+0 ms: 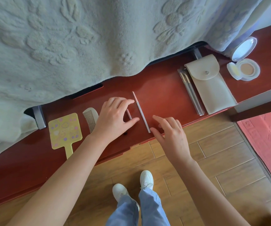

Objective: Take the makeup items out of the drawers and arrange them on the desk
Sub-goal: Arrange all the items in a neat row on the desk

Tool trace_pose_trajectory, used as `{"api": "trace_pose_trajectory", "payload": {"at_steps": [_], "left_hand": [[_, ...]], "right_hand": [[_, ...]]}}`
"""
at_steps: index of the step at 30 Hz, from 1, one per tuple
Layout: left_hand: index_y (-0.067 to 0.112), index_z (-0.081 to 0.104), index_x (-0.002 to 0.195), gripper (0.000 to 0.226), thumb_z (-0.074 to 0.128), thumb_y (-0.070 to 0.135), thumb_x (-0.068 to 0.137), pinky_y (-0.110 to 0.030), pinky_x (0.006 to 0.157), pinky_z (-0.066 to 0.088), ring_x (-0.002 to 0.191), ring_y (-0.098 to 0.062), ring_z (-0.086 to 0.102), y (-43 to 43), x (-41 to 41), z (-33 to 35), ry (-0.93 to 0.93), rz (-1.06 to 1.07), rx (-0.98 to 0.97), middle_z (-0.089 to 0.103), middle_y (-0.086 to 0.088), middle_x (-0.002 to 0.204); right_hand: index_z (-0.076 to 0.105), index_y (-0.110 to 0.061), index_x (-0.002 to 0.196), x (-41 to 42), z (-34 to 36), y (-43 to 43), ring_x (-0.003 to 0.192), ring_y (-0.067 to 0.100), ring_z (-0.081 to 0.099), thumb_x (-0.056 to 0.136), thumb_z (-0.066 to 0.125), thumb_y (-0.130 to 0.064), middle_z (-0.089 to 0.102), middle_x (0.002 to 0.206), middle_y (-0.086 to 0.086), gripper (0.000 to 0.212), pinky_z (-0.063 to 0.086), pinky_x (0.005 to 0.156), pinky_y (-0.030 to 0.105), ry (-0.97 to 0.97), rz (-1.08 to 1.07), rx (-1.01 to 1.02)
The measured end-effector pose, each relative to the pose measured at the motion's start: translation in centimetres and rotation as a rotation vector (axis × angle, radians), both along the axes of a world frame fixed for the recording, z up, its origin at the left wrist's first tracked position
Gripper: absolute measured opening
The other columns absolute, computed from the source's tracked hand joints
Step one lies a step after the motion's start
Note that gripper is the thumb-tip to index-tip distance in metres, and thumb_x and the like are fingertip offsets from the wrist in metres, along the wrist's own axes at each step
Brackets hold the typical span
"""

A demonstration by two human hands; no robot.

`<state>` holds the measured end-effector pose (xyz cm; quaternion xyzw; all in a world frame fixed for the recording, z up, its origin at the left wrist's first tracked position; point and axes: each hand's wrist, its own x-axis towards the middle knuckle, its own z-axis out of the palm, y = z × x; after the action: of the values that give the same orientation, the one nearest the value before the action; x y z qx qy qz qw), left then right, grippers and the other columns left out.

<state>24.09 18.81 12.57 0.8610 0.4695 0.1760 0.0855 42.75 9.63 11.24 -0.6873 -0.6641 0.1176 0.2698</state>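
On the red-brown desk (162, 88) a long thin silver makeup pencil (141, 112) lies between my hands. My left hand (115, 118) arches over a short pink stick (129, 114), with index finger and thumb at its two ends. My right hand (170, 132) hovers open, fingers spread, by the pencil's near tip. At the left lie a yellow hand mirror (64, 130) and a pale comb (90, 119). At the right are a clear sleeve of brushes (191, 93), a beige pouch (211, 84) and an open powder compact (245, 62).
A pale green towel (66, 43) hangs over the back of the desk. Metal brackets (39, 118) stand at its lower edge. Wooden floor (213, 152) and my white shoes lie below, with a red mat (270, 141) at the right.
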Motion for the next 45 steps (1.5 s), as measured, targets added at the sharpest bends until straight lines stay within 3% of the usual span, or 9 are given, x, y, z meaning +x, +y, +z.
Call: {"api": "trace_pose_trajectory", "payload": {"at_steps": [6,14,19,24,32,45], "left_hand": [[0.011,0.062,0.113,0.048,0.056,0.046,0.080,-0.036,0.087,0.045,0.103,-0.024,0.055,1.1,5.5,0.3,-0.072,-0.113,0.014,0.063,-0.006,0.107],[0.015,0.062,0.119,0.047,0.049,0.044,0.084,-0.040,0.085,0.047,0.110,-0.025,0.053,2.9,14.3,0.2,-0.071,-0.302,-0.056,0.062,-0.003,0.118],[0.013,0.061,0.122,0.041,0.061,0.030,0.085,-0.044,0.089,0.045,0.120,-0.027,0.051,3.0,17.1,-0.9,-0.011,-0.419,-0.068,0.059,-0.009,0.127],[0.012,0.060,0.123,0.038,0.061,0.024,0.087,-0.045,0.088,0.045,0.123,-0.028,0.049,2.6,16.9,-1.9,0.016,-0.401,-0.069,0.057,-0.009,0.130],[0.013,0.061,0.122,0.035,0.056,0.025,0.090,-0.045,0.089,0.043,0.124,-0.030,0.048,2.8,15.3,-1.9,0.068,-0.437,-0.014,0.057,-0.009,0.130],[0.012,0.065,0.117,0.032,0.058,0.024,0.088,-0.050,0.099,0.037,0.125,-0.034,0.046,0.2,5.5,-0.3,0.174,-0.365,-0.004,0.062,-0.009,0.123]], "right_hand": [[0.061,-0.012,0.120,4.9,0.8,-0.4,0.090,0.025,0.058,0.084,0.068,-0.022,0.063,0.100,0.008,0.039,0.049,0.076,0.034,-0.015,-0.190,-0.012],[0.063,-0.011,0.115,10.2,1.5,-0.7,0.097,0.029,0.058,0.086,0.066,-0.020,0.063,0.106,0.009,0.031,0.048,0.078,0.033,-0.040,-0.364,0.002],[0.065,-0.013,0.113,12.7,1.7,0.2,0.099,0.029,0.055,0.088,0.063,-0.016,0.063,0.109,0.008,0.025,0.045,0.077,0.033,-0.044,-0.381,-0.016],[0.067,-0.014,0.108,12.1,0.9,1.4,0.095,0.026,0.059,0.089,0.060,-0.015,0.066,0.103,0.003,0.020,0.051,0.072,0.036,-0.036,-0.241,-0.057],[0.071,-0.014,0.104,9.7,-0.1,1.9,0.082,0.025,0.058,0.088,0.063,-0.014,0.067,0.093,0.003,0.018,0.053,0.053,0.036,-0.144,-0.222,0.003],[0.069,-0.015,0.104,1.8,-0.4,0.4,0.076,0.021,0.054,0.088,0.063,-0.018,0.065,0.093,0.000,0.017,0.053,0.052,0.034,-0.135,-0.026,0.000]]}}
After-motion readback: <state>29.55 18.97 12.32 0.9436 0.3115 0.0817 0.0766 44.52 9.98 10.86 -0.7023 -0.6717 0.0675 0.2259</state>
